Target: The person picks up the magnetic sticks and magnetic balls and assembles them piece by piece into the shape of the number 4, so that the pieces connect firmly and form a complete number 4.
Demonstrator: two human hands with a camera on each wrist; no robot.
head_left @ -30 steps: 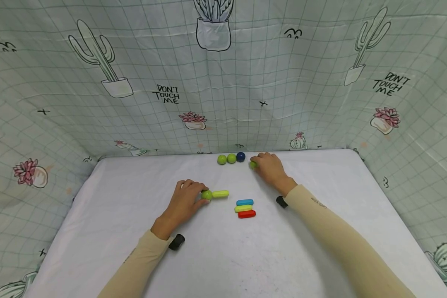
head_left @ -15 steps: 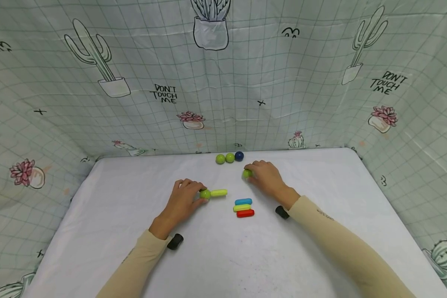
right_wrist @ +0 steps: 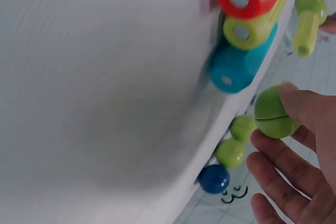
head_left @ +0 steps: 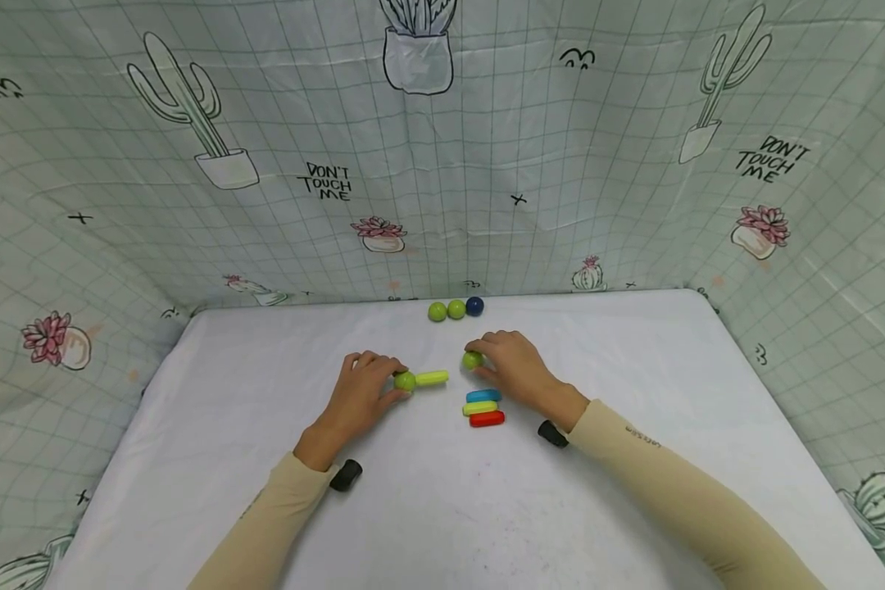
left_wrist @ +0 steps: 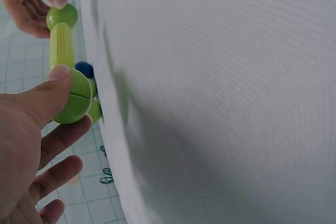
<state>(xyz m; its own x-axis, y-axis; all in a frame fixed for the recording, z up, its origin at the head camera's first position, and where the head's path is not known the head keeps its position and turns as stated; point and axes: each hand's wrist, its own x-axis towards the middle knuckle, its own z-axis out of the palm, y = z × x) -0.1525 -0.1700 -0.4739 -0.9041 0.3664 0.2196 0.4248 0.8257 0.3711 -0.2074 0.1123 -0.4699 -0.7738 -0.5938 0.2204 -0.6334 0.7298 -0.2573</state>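
Note:
My left hand [head_left: 359,395] pinches a green ball [left_wrist: 73,98] between thumb and fingers. A yellow-green rod [head_left: 433,378] sticks out from that ball toward the right. In my right hand [head_left: 519,369] a second green ball [right_wrist: 274,112] is pinched between thumb and fingertips; a seam runs around it. The second ball is a short way to the right of the rod's free end in the head view, apart from it. A round metal-like spot shows on that rod end [right_wrist: 303,49] in the right wrist view.
Below the right hand lie a blue rod [head_left: 483,396], a yellow rod [head_left: 479,408] and a red rod [head_left: 487,419], side by side. Two green balls [head_left: 446,310] and a dark blue ball [head_left: 474,306] line the back edge of the white table [head_left: 265,352].
My right hand has carried its green ball from near the back edge toward the front left, closer to the rod. The left hand has stayed nearly in place.

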